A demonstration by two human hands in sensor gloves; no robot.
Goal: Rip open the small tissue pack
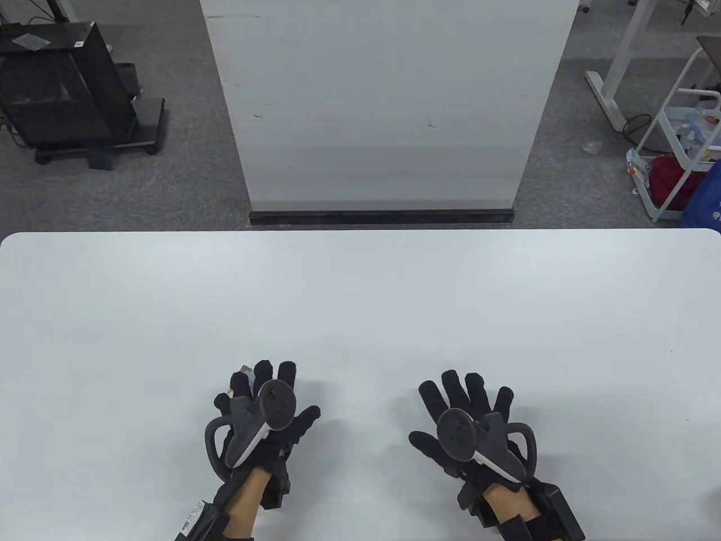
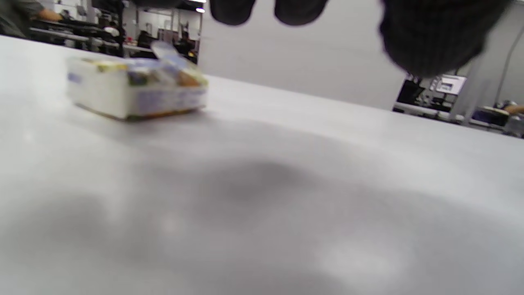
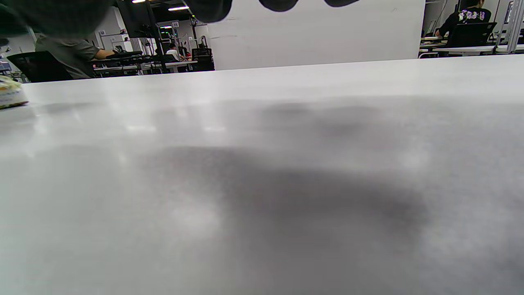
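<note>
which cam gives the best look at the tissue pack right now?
Left wrist view: the tissue pack lies whole on the table, slightly blurred, apart from the fingers. In the table view the left hand hides all but a corner. The right wrist view catches only a sliver at its left edge.

From above, the tissue pack [image 1: 245, 370] is almost wholly hidden under the left hand [image 1: 265, 417]; only a small corner peeks past the fingertips, so whether the fingers touch it cannot be told there. In the left wrist view the pack [image 2: 137, 88] is blurred, its printing unreadable, and whether the raised bit on top is a flap is not clear. The left hand's fingers [image 2: 438, 35] are cut off by the top edge there. In the right wrist view the pack [image 3: 10, 94] is sliced by the left edge, and the right hand's fingertips [image 3: 208, 9] barely dip in from above. Both forearms run off the bottom of the table view.
</note>
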